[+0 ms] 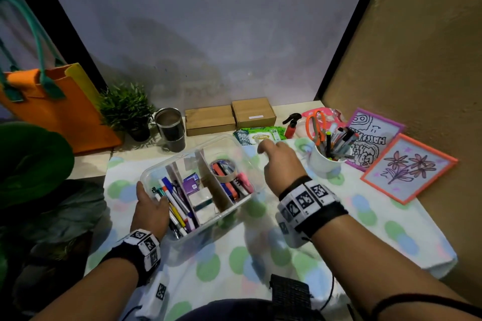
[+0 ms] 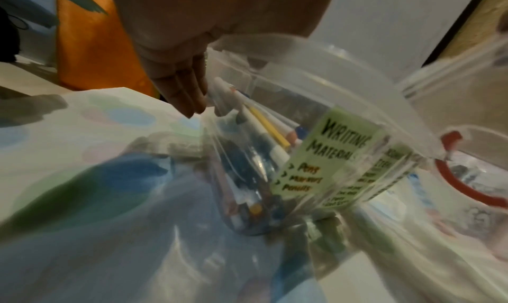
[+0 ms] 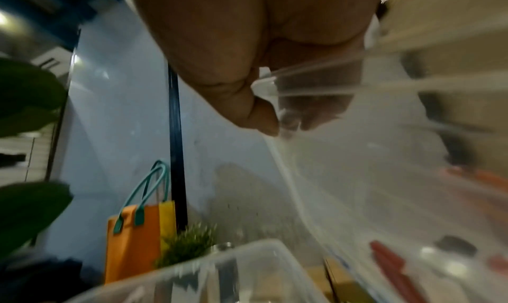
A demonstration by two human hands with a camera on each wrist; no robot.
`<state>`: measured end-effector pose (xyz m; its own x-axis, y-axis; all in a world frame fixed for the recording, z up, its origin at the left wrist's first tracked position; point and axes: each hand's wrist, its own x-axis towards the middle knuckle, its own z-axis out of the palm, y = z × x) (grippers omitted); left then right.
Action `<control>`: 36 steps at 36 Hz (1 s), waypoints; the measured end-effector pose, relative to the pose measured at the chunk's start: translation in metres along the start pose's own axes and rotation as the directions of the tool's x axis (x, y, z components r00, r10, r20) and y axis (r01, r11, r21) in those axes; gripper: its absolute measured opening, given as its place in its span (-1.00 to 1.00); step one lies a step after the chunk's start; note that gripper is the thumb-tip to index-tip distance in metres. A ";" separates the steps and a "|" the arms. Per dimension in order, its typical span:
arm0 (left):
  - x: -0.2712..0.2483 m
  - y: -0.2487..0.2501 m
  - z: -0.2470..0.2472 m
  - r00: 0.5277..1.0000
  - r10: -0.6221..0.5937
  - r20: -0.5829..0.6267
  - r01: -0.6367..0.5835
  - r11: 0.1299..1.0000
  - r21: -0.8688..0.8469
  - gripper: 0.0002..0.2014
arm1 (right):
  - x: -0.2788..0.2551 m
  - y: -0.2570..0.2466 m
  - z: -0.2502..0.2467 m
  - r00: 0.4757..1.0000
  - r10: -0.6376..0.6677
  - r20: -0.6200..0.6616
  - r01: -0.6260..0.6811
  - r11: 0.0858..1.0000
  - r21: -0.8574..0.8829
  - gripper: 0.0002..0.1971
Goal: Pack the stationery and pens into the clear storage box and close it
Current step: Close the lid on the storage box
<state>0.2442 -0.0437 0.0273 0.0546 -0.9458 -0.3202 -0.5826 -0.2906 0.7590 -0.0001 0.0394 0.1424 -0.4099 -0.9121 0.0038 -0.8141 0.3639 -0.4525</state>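
A: Dotted cloth (image 1: 260, 263) carries my clear storage box (image 1: 236, 150); label (image 2: 327, 153) reads "WRITING MATERIAL", "Pens".

B: Grip?

A: My left hand (image 1: 151, 210) lies flat-fingered against its left wall. My right hand (image 1: 281, 164) pinches the clear lid (image 3: 371, 177).

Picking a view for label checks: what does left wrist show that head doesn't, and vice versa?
Left wrist only: the green paper label on the box wall, reading "Writing Materials: Pens, Markers, Pencils".

Head only: the white cup of pens, the roll of clear tape in the box's right compartment, and the right hand over the box's far right corner.

Both: the clear plastic storage box, lid off, and the left hand, open fingers against its left wall.
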 end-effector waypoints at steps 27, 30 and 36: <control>0.026 0.063 -0.020 0.980 0.034 0.194 0.036 0.937 -0.347 -0.76 | 0.032 -0.046 -0.029 0.899 0.401 -0.175 0.171 0.044 0.984 -0.65; 0.025 0.060 -0.022 0.984 0.029 0.178 0.034 0.940 -0.339 -0.78 | 0.036 -0.030 -0.011 0.898 0.437 -0.054 0.067 -0.014 0.998 -0.64; 0.039 0.033 -0.033 0.992 0.000 0.127 0.020 0.988 -0.151 -0.69 | 0.038 0.011 0.031 0.830 0.544 0.119 -0.351 0.346 0.870 -0.64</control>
<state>0.2540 -0.0948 0.0584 -0.0484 -0.9197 -0.3897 -0.4524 -0.3277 0.8294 -0.0118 0.0024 0.1097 -0.7345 -0.5819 -0.3493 0.2202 0.2824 -0.9337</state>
